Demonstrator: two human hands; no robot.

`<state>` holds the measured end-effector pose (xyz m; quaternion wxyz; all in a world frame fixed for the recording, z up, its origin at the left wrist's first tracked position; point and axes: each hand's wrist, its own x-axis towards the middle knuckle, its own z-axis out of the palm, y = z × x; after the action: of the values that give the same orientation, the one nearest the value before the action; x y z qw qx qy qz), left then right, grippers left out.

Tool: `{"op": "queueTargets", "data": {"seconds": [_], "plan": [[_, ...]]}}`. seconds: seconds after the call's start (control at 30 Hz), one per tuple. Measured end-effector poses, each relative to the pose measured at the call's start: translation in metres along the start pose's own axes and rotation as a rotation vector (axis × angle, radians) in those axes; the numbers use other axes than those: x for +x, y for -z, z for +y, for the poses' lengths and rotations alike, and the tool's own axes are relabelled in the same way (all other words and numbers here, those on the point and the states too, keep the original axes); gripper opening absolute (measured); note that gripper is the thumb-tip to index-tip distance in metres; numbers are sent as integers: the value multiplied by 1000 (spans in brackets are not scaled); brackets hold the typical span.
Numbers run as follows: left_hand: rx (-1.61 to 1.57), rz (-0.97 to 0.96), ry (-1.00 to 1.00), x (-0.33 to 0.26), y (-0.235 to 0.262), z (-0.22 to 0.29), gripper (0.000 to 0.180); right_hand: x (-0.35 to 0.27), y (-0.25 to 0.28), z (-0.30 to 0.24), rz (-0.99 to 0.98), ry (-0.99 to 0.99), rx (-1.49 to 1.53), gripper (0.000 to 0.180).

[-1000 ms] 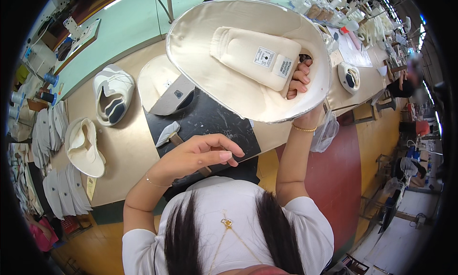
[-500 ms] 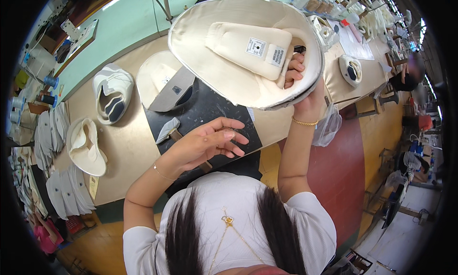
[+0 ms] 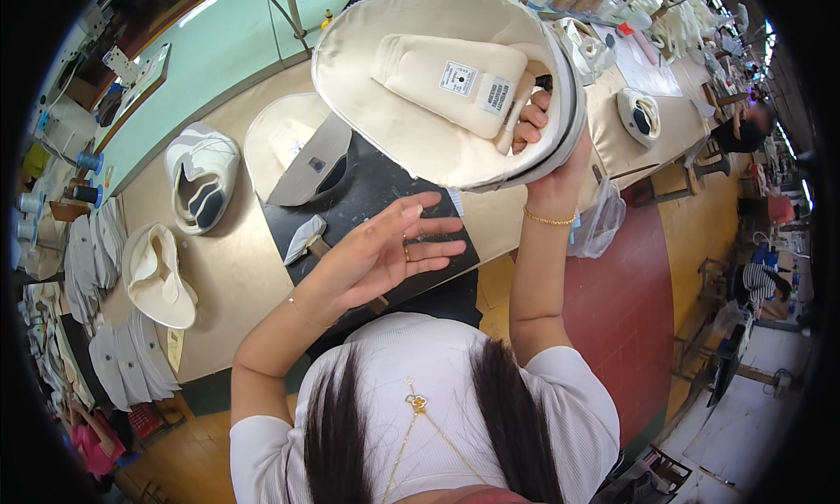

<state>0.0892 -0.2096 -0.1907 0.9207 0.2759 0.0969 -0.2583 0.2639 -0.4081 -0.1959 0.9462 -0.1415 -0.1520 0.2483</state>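
A cream shoe upper [image 3: 350, 66] is held up at the top middle, its inside facing me. Its padded tongue [image 3: 411, 58] carries two small labels. My right hand [image 3: 547, 145] grips the upper at its right end, the fingers curled through the opening and the thumb side partly hidden behind the edge. Below it, my left hand [image 3: 385, 250] hovers with fingers stretched and spread, holding nothing. Under that hand is a black work board [image 3: 376, 171]. A grey and cream upper [image 3: 306, 167] lies partly on the board, next to a wooden-handled tool with a pale wrapped head [image 3: 306, 239].
Two more uppers, one grey-white [image 3: 203, 176] and one cream [image 3: 162, 272], sit at the left. Stacks of grey pieces [image 3: 131, 355] line the left edge. Another upper [image 3: 639, 116] rests at the right, near a paper sheet [image 3: 647, 71] and a plastic bag [image 3: 601, 220].
My left hand has turned and its fingers have straightened and spread. The upper in my right hand has shifted slightly and tilted, showing more of its right edge.
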Motion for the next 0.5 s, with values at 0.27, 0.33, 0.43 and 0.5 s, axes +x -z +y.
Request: {"op": "queueTargets", "data": {"seconds": [0.27, 0.33, 0.43, 0.5], "plan": [[-274, -39, -215, 16, 2, 3, 81, -16, -41, 28, 323, 400, -642, 47], [-346, -128, -260, 17, 1, 7, 89, -20, -44, 35, -13, 527, -998, 49], [-141, 108, -390, 22, 11, 15, 75, -28, -59, 45, -433, 530, -1285, 50], [-90, 182, -450, 29, 25, 14, 74, -31, -76, 55, -764, 526, -1501, 47]]}}
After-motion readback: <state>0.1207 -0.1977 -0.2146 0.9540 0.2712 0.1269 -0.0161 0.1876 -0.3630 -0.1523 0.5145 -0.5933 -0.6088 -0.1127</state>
